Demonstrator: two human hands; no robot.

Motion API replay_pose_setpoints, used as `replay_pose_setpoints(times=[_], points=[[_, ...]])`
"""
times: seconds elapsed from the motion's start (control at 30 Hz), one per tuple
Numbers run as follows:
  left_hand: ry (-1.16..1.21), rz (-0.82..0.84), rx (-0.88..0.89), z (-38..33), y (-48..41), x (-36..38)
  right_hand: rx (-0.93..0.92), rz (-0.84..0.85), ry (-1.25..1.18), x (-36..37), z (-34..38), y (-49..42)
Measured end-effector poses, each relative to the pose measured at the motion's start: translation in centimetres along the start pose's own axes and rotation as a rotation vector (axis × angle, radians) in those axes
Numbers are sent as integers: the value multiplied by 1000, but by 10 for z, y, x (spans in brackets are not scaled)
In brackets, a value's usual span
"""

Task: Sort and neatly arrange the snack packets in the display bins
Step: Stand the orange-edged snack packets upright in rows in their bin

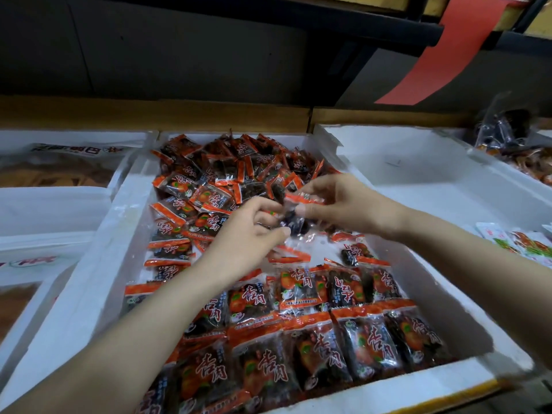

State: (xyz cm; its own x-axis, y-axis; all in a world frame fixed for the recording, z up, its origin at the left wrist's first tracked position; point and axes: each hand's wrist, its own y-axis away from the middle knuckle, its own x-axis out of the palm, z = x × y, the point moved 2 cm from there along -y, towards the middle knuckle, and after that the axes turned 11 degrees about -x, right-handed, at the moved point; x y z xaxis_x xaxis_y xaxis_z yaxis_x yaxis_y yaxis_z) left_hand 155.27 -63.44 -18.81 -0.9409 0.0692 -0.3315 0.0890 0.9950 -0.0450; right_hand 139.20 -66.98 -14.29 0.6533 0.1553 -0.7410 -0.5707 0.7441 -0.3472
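The packets [271, 369] carry two large brush-style characters, 杏肉, in red edged with white, upright on the front rows and turned on others. Their small print is too blurred to read. A bag [74, 149] at far left bears upside-down lettering, which is not legible.

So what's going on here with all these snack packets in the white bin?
A person is sorting small orange-and-clear snack packets in a white foam bin. The left hand and the right hand pinch one packet between them above the middle of the bin. Nearest the camera, packets lie in tidy rows. At the far end they sit in a loose heap, with a bare patch of bin floor between. The arranging looks partly done.
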Motion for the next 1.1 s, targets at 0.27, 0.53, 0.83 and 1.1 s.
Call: replay_pose_setpoints(times=[0.27,0.53,0.83,1.1], points=[[-727,166,68,26,-5,14,-34,21,481,-19,-50,2],[-828,227,44,29,-6,16,-130,256,621,0,-56,17],[-789,245,41,30,-6,16,-43,429,487,7,-64,3],[-807,248,54,31,-6,16,-7,475,548,22,-72,3]])
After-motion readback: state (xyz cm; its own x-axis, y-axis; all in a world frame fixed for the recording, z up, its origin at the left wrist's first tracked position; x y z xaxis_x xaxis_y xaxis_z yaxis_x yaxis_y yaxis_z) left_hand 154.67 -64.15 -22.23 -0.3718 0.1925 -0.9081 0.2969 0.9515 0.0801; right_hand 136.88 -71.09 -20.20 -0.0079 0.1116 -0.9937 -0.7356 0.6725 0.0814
